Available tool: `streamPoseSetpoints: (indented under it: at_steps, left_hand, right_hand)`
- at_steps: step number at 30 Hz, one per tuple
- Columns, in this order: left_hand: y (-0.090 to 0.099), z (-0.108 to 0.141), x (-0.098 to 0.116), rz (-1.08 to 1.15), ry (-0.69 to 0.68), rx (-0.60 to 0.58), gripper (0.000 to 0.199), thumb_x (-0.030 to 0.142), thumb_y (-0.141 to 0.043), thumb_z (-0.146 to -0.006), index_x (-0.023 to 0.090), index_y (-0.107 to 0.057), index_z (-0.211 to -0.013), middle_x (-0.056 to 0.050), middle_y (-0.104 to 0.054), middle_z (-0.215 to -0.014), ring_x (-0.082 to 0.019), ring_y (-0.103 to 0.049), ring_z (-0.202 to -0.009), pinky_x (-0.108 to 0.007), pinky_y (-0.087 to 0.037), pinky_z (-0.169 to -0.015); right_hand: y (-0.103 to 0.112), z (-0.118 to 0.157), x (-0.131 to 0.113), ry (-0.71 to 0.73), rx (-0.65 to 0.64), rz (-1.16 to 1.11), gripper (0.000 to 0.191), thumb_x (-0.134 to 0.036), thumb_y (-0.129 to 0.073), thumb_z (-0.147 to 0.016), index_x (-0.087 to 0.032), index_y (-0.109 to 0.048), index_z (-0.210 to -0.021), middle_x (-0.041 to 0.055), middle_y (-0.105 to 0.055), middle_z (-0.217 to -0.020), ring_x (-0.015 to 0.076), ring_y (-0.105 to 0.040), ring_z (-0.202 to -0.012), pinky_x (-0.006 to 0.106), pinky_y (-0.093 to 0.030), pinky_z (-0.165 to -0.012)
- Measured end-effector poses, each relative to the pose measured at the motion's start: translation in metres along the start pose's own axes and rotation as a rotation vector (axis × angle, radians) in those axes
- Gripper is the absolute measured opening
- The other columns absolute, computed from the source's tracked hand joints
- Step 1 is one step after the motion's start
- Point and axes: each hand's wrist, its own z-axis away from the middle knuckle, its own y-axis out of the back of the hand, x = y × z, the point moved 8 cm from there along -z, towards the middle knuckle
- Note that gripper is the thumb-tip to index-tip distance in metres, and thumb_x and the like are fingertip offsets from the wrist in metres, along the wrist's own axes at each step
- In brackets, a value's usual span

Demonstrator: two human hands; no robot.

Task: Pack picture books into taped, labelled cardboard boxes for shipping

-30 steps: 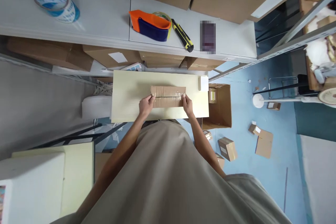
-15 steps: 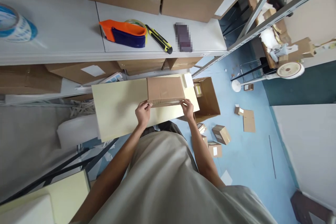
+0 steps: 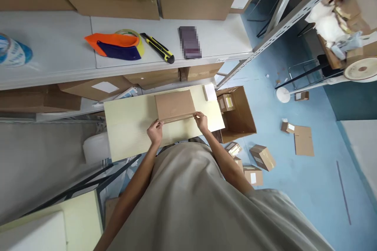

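Note:
A closed brown cardboard box (image 3: 175, 104) lies on a pale yellow tabletop (image 3: 129, 125) in front of me. A narrow band, perhaps tape or a flap edge, runs along its near side. My left hand (image 3: 155, 131) pinches at the near left corner, thumb and fingers together. At the near right corner my right hand (image 3: 201, 121) is closed in a similar pinch. Exactly what lies between the fingertips is too small to make out, but both hands touch the box's near edge. A small white block (image 3: 210, 92) sits on the tabletop beyond the box's right side.
On the grey shelf (image 3: 123, 70) above are an orange and blue tape dispenser (image 3: 118, 45), a yellow-black box cutter (image 3: 159, 48), a blurred dark object (image 3: 190, 42) and a tape roll (image 3: 14, 51). An open carton (image 3: 240, 113) stands right of the table; several boxes lie on the blue floor.
My view has shifted, so the shelf and floor things sit differently in it. The box is turned slightly, its right end farther from me. Both hands remain at its near corners.

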Motion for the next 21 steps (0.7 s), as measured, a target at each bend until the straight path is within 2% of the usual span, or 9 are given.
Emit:
streamPoseSetpoints:
  at_steps: [2, 4, 6, 8, 11, 13, 15, 18, 21]
  left_hand:
    - [-0.006, 0.002, -0.005, -0.035, 0.072, 0.011, 0.013, 0.025, -0.066, -0.091, 0.019, -0.076, -0.098, -0.012, -0.083, -0.109, -0.027, -0.080, -0.101, -0.040, -0.061, -0.099]
    - [-0.010, 0.006, -0.009, -0.053, 0.126, 0.027, 0.023, 0.022, -0.065, -0.089, 0.019, -0.075, -0.110, -0.012, -0.084, -0.109, -0.028, -0.081, -0.103, -0.042, -0.060, -0.100]
    - [-0.007, 0.011, -0.012, -0.042, 0.167, 0.084, 0.046, 0.017, -0.061, -0.089, 0.017, -0.068, -0.134, -0.015, -0.082, -0.121, -0.027, -0.079, -0.112, -0.042, -0.060, -0.102]
    - [0.000, 0.020, -0.007, -0.019, 0.163, 0.181, 0.065, 0.013, -0.056, -0.089, 0.013, -0.052, -0.155, -0.021, -0.074, -0.139, -0.027, -0.075, -0.126, -0.041, -0.061, -0.103]
    - [0.005, 0.033, 0.015, -0.031, 0.083, 0.278, 0.070, 0.014, -0.052, -0.094, 0.013, -0.043, -0.163, -0.023, -0.061, -0.156, -0.027, -0.065, -0.141, -0.043, -0.059, -0.109]
    - [0.003, 0.039, 0.037, -0.066, 0.029, 0.297, 0.064, 0.017, -0.053, -0.097, 0.014, -0.047, -0.161, -0.020, -0.060, -0.158, -0.027, -0.063, -0.144, -0.044, -0.056, -0.115]
    - [-0.004, 0.043, 0.059, -0.098, -0.012, 0.300, 0.060, 0.021, -0.054, -0.099, 0.015, -0.050, -0.159, -0.018, -0.063, -0.156, -0.027, -0.064, -0.141, -0.045, -0.054, -0.118]
    - [-0.015, 0.047, 0.087, -0.126, -0.047, 0.279, 0.056, 0.026, -0.055, -0.101, 0.018, -0.054, -0.157, -0.015, -0.065, -0.154, -0.027, -0.068, -0.136, -0.046, -0.053, -0.119]
    - [-0.025, 0.048, 0.105, -0.143, -0.072, 0.246, 0.053, 0.031, -0.056, -0.103, 0.021, -0.057, -0.155, -0.013, -0.066, -0.154, -0.027, -0.071, -0.130, -0.044, -0.055, -0.117]
  right_hand:
    - [0.001, -0.005, 0.012, 0.034, -0.083, -0.006, 0.036, -0.018, -0.052, -0.100, -0.019, -0.078, -0.125, 0.0108, -0.078, -0.130, 0.0205, -0.078, -0.104, 0.034, -0.064, -0.095]
    - [0.012, -0.016, 0.025, 0.082, -0.148, 0.034, 0.044, -0.014, -0.049, -0.101, -0.017, -0.073, -0.137, 0.0126, -0.075, -0.138, 0.0206, -0.076, -0.114, 0.035, -0.061, -0.104]
    - [0.036, -0.037, 0.039, 0.123, -0.151, 0.123, 0.049, -0.014, -0.047, -0.102, -0.012, -0.066, -0.147, 0.0166, -0.069, -0.148, 0.0231, -0.069, -0.130, 0.039, -0.055, -0.115]
    - [0.064, -0.070, 0.051, 0.160, -0.128, 0.231, 0.052, -0.017, -0.049, -0.103, -0.009, -0.060, -0.153, 0.0191, -0.061, -0.157, 0.0264, -0.059, -0.145, 0.044, -0.047, -0.124]
    - [0.091, -0.126, 0.059, 0.273, -0.206, 0.389, 0.061, -0.017, -0.059, -0.100, -0.009, -0.053, -0.160, 0.0181, -0.045, -0.171, 0.0306, -0.038, -0.161, 0.053, -0.035, -0.133]
    - [0.098, -0.160, 0.063, 0.344, -0.301, 0.480, 0.074, -0.015, -0.068, -0.094, -0.007, -0.045, -0.164, 0.0187, -0.032, -0.178, 0.0328, -0.024, -0.168, 0.056, -0.026, -0.136]
    - [0.098, -0.184, 0.065, 0.418, -0.404, 0.550, 0.085, -0.015, -0.075, -0.091, -0.004, -0.039, -0.167, 0.0197, -0.022, -0.181, 0.0346, -0.017, -0.170, 0.057, -0.022, -0.137]
    - [0.095, -0.203, 0.072, 0.489, -0.531, 0.638, 0.093, -0.016, -0.079, -0.088, 0.001, -0.034, -0.168, 0.0228, -0.019, -0.181, 0.0361, -0.019, -0.170, 0.055, -0.020, -0.138]
    - [0.093, -0.208, 0.081, 0.512, -0.599, 0.711, 0.091, -0.019, -0.079, -0.090, 0.002, -0.036, -0.166, 0.0256, -0.024, -0.179, 0.0358, -0.029, -0.167, 0.052, -0.025, -0.138]
